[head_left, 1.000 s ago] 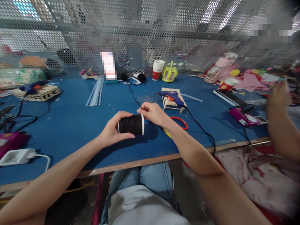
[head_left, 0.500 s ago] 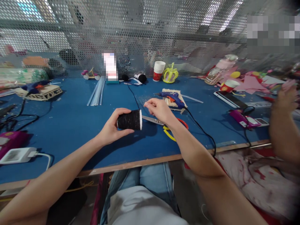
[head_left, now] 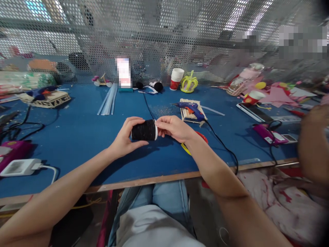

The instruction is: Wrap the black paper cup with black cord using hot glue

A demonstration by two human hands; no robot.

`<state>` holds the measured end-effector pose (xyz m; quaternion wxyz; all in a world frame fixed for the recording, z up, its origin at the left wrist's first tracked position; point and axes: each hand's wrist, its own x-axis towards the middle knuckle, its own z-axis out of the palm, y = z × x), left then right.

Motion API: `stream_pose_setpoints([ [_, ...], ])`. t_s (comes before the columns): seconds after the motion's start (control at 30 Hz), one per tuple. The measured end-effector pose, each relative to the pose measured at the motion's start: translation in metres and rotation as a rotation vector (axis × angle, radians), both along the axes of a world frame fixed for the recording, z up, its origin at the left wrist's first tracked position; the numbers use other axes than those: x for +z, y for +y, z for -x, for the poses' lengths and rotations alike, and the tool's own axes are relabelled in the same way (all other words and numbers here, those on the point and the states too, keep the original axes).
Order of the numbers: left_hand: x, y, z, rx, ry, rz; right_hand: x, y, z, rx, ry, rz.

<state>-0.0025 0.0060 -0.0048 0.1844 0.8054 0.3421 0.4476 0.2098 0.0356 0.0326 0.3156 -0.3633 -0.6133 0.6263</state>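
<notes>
A paper cup [head_left: 144,130] wrapped in black yarn lies on its side above the table, its white rim facing right. My left hand [head_left: 125,137] is closed around its base end, thumb below and fingers over the top. At the rim, the bent fingers of my right hand [head_left: 172,128] pinch the edge, some of them hidden at the cup's mouth. A thin black strand [head_left: 148,105] runs from the back of the table down to the cup near my right fingertips. Scissors with red and yellow handles [head_left: 186,148] lie partly hidden under my right wrist.
A blue glue gun [head_left: 191,109] rests on a small stick-built stand, its cord trailing to the front edge. Clear glue sticks [head_left: 108,99], stacked paper cups [head_left: 177,78] and a yellow crown-shaped piece [head_left: 189,82] stand farther back. At right are a phone [head_left: 254,112] and another person's arm [head_left: 313,144].
My right hand has come down and left onto the cup's rim, covering the scissor blades. The cup stays in my left hand, nearly in place; the view has shifted slightly.
</notes>
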Motion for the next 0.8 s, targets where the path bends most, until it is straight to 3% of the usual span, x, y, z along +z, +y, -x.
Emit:
stream_pose_setpoints([
  [0.13,-0.001,0.002,0.0,-0.021,-0.141,0.32,0.003,-0.006,0.003,0.055,-0.088,-0.192],
  [0.23,0.0,0.003,0.0,0.022,-0.114,0.417,0.005,-0.007,0.003,0.111,-0.17,-0.252],
  [0.4,0.001,0.002,-0.002,0.073,-0.043,0.328,0.004,-0.001,0.0,-0.192,-0.239,-0.421],
  [0.57,-0.003,-0.001,-0.003,0.029,0.031,0.232,0.002,-0.002,0.004,-0.054,-0.206,-0.483],
  [0.7,-0.006,-0.002,-0.004,-0.036,0.095,0.14,0.003,-0.004,0.01,-0.056,-0.085,-0.475],
  [0.8,-0.003,-0.003,-0.005,-0.062,0.173,0.061,0.002,-0.002,0.015,-0.034,-0.11,-0.433],
])
